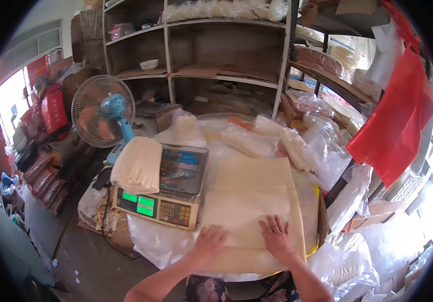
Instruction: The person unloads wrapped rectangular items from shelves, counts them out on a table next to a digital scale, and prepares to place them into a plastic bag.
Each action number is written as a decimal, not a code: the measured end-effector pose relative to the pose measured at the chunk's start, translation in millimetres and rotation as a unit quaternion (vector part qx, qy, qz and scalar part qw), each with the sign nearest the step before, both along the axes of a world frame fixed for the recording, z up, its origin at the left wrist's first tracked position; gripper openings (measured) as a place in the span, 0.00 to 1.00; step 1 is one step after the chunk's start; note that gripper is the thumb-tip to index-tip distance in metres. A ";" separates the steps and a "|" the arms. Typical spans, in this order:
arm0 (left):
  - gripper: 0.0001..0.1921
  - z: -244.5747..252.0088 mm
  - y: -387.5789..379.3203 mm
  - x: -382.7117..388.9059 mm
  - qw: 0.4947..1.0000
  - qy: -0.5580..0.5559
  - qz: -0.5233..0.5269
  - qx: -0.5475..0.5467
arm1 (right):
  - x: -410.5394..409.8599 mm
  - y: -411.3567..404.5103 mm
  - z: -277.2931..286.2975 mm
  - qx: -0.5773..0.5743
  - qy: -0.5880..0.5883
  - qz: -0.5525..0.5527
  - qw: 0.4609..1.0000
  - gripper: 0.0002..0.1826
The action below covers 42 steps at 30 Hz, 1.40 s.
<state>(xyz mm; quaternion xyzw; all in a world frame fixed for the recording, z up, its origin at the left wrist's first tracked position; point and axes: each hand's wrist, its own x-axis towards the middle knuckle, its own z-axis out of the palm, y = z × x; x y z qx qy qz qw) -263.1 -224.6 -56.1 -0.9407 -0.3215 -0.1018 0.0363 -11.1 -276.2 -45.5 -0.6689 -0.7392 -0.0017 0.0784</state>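
Note:
Both hands rest palm down on thin cream-coloured sheets spread in front of me. My left hand lies near the left edge of the sheets, slightly blurred, and my right hand lies near their right side with its fingers apart. Neither hand grasps anything. To the left of the sheets is a digital scale with green displays. A folded stack of cream sheets sits across the left part of its metal pan.
Plastic-wrapped bundles lie beyond the sheets. A blue fan stands behind the scale, whose side has a dark cable. Shelving rises at the back. A red plastic bag hangs at the right, above clear plastic bags.

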 end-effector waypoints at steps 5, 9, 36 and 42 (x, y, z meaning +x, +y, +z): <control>0.21 44.7 -18.3 14.1 0.989 -0.018 0.006 -0.145 | -54.9 -23.3 77.2 0.054 0.167 0.122 0.977 0.24; 0.27 60.3 -13.6 12.0 0.933 -0.347 -0.013 0.094 | -53.0 -24.1 110.4 0.206 0.144 0.107 0.962 0.21; 0.37 -6.8 -3.1 23.9 0.999 -0.045 -0.019 0.004 | 23.3 -44.7 51.8 0.048 0.110 -0.018 0.993 0.40; 0.25 24.1 21.1 -8.7 0.968 -0.110 -0.046 -0.219 | 70.2 -55.2 49.1 -0.073 0.137 0.140 0.978 0.35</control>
